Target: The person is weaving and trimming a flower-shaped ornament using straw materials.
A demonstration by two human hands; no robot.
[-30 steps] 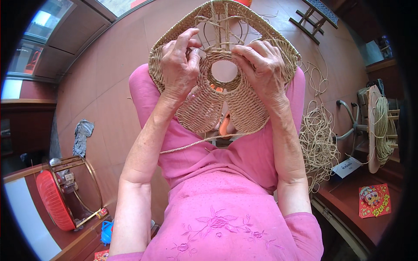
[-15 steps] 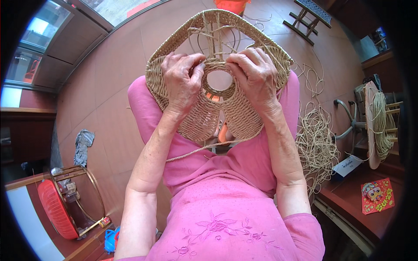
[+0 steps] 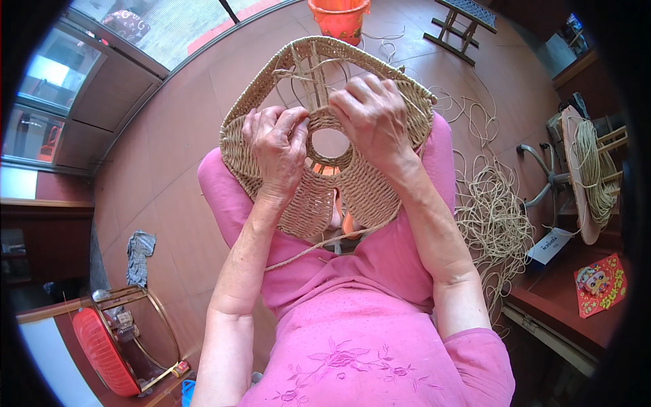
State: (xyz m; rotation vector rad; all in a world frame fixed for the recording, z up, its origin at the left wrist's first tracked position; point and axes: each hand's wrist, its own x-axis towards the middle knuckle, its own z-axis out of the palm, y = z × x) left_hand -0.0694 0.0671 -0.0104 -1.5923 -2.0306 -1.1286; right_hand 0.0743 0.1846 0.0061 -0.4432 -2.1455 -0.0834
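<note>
A woven tan rope piece (image 3: 314,203) with a raised braided rim rests across my pink-clad knees, with a round hole at its centre and loose strands over bare framework above. My left hand (image 3: 277,146) grips it left of the hole, fingers bent, thumb and forefinger at the ring's upper edge. My right hand (image 3: 373,122) pinches at the upper right of the ring, its fingertips partly hidden. A length of rope (image 3: 302,252) lies across my lap below the piece.
An orange bucket (image 3: 339,20) and small wooden stool (image 3: 458,30) stand ahead. At right are tangled cord (image 3: 495,224), a chair base (image 3: 532,176) and a board wound with cord (image 3: 580,203). A red fan (image 3: 103,353) and grey cloth (image 3: 140,254) are at left, glazed doors (image 3: 68,81) upper left.
The piece and both hands appear lower in the picture as the view shifts. My left fingers have curled in, and my right hand sits a little higher relative to the left.
</note>
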